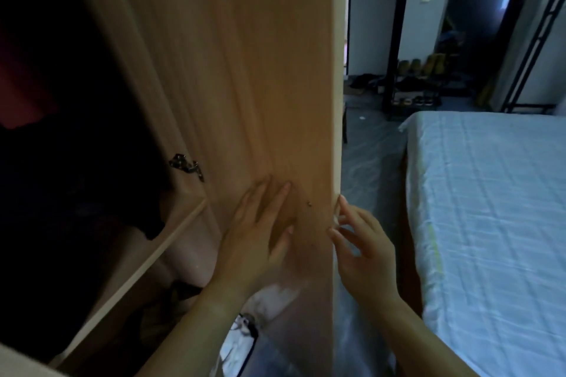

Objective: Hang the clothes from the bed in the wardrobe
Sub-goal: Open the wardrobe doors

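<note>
Head view, dim light; the wardrobe (128,49) stands open at left, its wood-grain door (245,70) swung out edge-on to me and filling the centre; left hand (260,242) lies flat on the door's inner face, fingers straight and spread apart, clamped on nothing; right hand (364,251) is at the door's free edge, fingers lightly bent with the tips on that edge; whether they pinch the edge or only touch it I cannot tell; clothes (76,177) show as a dark mass hanging inside the wardrobe above a shelf (153,257), with a reddish patch high at the far left; detail there is too dark to read; a metal hinge (186,166) sits where the door meets the carcass; the bed (490,208) lies at right under a pale checked sheet, well apart from both hands; a shoe rack (413,95) stands in the doorway beyond.
</note>
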A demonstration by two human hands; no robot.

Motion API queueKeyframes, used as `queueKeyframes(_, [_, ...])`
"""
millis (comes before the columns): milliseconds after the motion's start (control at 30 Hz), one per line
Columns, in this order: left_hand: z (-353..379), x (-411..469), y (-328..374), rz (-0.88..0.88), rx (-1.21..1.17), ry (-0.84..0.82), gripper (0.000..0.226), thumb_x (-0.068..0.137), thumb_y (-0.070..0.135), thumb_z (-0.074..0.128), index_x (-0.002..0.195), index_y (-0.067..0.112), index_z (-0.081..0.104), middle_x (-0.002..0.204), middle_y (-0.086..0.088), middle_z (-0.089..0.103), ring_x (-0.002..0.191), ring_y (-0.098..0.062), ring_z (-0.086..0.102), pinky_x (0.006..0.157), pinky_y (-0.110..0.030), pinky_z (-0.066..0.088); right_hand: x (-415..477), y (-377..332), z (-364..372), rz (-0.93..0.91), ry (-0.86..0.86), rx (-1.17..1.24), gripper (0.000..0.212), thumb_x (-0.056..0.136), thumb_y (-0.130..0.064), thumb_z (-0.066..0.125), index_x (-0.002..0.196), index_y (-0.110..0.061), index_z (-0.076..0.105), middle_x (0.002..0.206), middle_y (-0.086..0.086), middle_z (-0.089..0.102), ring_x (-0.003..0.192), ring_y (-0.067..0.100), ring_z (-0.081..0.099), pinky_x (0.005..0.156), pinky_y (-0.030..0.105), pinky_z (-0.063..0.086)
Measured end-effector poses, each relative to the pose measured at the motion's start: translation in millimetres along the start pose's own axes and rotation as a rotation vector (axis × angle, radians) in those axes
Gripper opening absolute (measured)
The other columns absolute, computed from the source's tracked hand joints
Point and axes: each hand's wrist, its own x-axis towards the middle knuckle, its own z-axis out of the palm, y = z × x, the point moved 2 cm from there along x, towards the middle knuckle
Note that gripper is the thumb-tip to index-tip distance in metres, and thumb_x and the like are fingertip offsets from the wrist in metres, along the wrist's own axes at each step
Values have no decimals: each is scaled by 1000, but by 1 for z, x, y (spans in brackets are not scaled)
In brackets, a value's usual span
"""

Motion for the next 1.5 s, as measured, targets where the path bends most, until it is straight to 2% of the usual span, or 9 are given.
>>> queueKeyframes(133, [27, 38, 11, -39, 12, 36, 63, 90, 54, 37, 146, 44, 10, 157, 0, 17, 142, -11, 14, 113, -29, 17, 34, 43, -12, -18, -41, -93, 48, 88, -14, 58, 134, -9, 47, 116, -5, 54, 99, 11, 60, 83, 27, 53])
queueKeyframes(300, [57, 63, 10, -60, 50, 112, 65, 90, 56, 35, 146, 46, 3, 158, 4, 0, 144, -15, 7, 113, -38, 17, 62, 68, -14, -22, -111, -131, 48, 89, -14, 54, 137, -8, 45, 117, 1, 56, 100, 7, 58, 86, 17, 48])
queueKeyframes(367, [98, 103, 24, -102, 81, 162, 66, 90, 54, 37, 147, 45, 4, 157, 4, 1, 142, -19, 10, 112, -42, 18, 95, 114, -32, 12, -138, -112, 50, 90, -13, 54, 138, -10, 43, 116, 0, 55, 97, 6, 58, 85, 13, 46])
queueKeyframes(600, [116, 109, 21, -115, 234, 346, 63, 91, 45, 38, 144, 20, 16, 148, -21, 12, 130, -39, 21, 99, -61, 21, 102, 122, -25, -75, -237, -88, 49, 88, -19, 53, 136, -16, 42, 120, -4, 52, 106, -1, 50, 87, 6, 41])
queueKeyframes(833, [105, 100, 19, -185, 199, 227, 66, 93, 60, 25, 148, 38, -4, 156, -9, -2, 141, -29, 7, 107, -49, 12, 100, 112, -26, -30, -276, -94, 49, 90, -26, 49, 138, -20, 38, 124, 1, 54, 110, -3, 47, 89, 1, 36])
queueKeyframes(933, [93, 91, 21, -176, 152, 170, 68, 91, 60, 31, 147, 43, -3, 158, 0, -8, 144, -21, 6, 110, -43, 21, 93, 97, -32, -15, -330, -175, 56, 91, -40, 45, 143, -24, 30, 134, -1, 47, 117, -3, 40, 92, 2, 32])
queueKeyframes(1133, [52, 50, 20, -186, 182, 73, 64, 89, 52, 38, 146, 37, 14, 153, -6, 25, 138, -17, 21, 110, -37, 24, 67, 46, -41, -38, -417, -362, 57, 90, -48, 41, 138, -17, 40, 140, 3, 41, 123, 13, 42, 95, 20, 34])
queueKeyframes(1300, [7, -29, -4, -354, 252, 42, 61, 87, 44, 42, 144, 25, 29, 145, -3, 42, 131, -11, 29, 106, -24, 22, 32, 9, -3, -97, -575, -359, 53, 89, -45, 43, 132, -14, 45, 135, 8, 49, 120, 19, 47, 94, 30, 41])
queueKeyframes(1500, [-68, -152, -44, -724, 452, 65, 61, 84, 51, 39, 140, 26, 38, 145, -6, 39, 128, -29, 44, 94, -45, 47, -13, -45, 97, -237, -950, -105, 65, 90, -57, 34, 142, -19, 36, 150, -3, 32, 132, 7, 29, 98, 9, 18])
